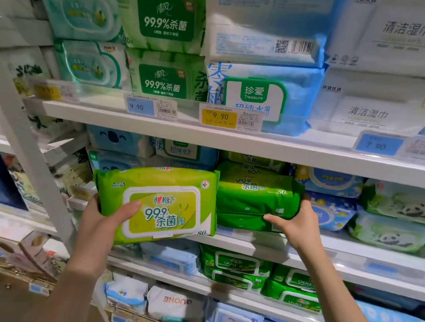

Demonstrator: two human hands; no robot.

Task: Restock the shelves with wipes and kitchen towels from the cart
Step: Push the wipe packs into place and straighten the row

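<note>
My left hand [106, 217] grips a lime-green pack of wipes [162, 205] by its left end, holding it face-out in front of the middle shelf [248, 246]. To its right, my right hand [297, 223] grips the lower right corner of a darker green wipes pack [255, 196] that sits on another green pack on that shelf. The two packs I hold almost touch side by side.
The upper shelf [235, 139] carries stacked green, blue and white wipe packs behind price tags. Panda-print packs [398, 217] lie right of my right hand. More green packs [258, 275] fill the shelf below. A white upright post [20, 135] stands at the left.
</note>
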